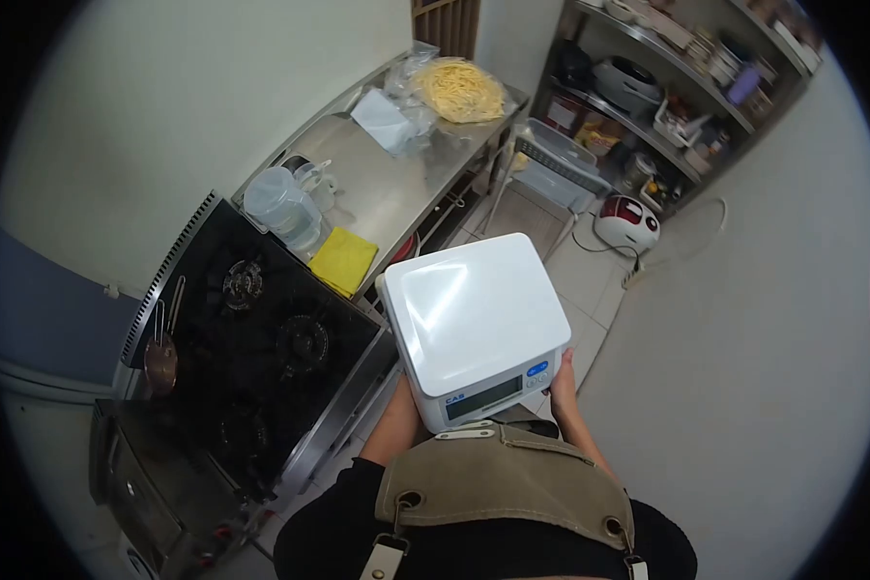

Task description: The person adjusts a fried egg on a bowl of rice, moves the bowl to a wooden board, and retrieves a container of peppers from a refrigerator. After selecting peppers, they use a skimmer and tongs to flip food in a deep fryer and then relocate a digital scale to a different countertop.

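A white digital kitchen scale (pixel 483 314) is held in front of my body, its flat top facing up and its display towards me. My right hand (pixel 563 373) grips the scale's right side, near the blue button. My left forearm (pixel 394 421) reaches to the scale's left side, and the scale's body hides the hand and fingers there. Both arms bear the scale above the floor, close to my brown apron (pixel 512 483).
Left of me is a black gas stove (pixel 271 338) with a small pan (pixel 160 362). Beyond it, a steel counter (pixel 382 184) carries plastic jugs (pixel 285 208), a yellow cloth (pixel 344 261) and a bag of yellow strips (pixel 459 90). Ahead stand a shelf (pixel 638 121) and a red-white appliance (pixel 628 226) on the floor.
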`<action>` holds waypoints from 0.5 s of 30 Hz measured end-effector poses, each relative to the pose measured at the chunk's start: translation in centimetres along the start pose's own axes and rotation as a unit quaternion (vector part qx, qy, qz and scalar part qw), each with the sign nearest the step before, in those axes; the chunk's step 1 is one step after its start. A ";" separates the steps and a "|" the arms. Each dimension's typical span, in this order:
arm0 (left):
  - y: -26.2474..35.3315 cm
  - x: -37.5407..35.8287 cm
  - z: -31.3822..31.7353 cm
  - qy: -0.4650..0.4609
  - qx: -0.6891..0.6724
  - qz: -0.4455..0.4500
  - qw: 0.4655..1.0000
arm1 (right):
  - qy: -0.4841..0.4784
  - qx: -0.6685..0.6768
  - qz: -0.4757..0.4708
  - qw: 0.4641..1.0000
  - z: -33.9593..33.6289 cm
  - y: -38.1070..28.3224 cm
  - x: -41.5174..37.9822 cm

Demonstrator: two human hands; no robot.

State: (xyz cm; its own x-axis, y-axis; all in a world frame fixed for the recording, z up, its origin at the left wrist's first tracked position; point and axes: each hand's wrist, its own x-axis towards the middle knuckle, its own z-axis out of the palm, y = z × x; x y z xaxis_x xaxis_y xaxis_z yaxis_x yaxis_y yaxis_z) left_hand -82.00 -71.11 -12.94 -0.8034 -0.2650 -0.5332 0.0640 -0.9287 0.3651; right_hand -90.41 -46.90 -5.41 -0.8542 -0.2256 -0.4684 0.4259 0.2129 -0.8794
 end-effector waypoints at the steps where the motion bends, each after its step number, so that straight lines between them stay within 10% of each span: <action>1: 0.6 1.5 0.0 0.012 -0.007 0.011 1.000 | -0.032 -0.018 -0.003 0.999 0.5 -0.6 2.8; 15: 10.3 20.1 -1.2 0.127 -0.090 0.105 0.982 | -0.246 -0.213 -0.007 0.945 16.5 -6.8 37.3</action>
State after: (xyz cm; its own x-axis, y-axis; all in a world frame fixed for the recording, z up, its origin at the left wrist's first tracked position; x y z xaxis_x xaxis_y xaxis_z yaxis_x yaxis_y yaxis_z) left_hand -96.76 -86.26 -20.79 -0.5897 -0.4899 -0.6421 0.3340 -0.8718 0.3583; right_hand -120.28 -72.40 -18.34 -0.5723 -0.6241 -0.5320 0.1662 0.5469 -0.8205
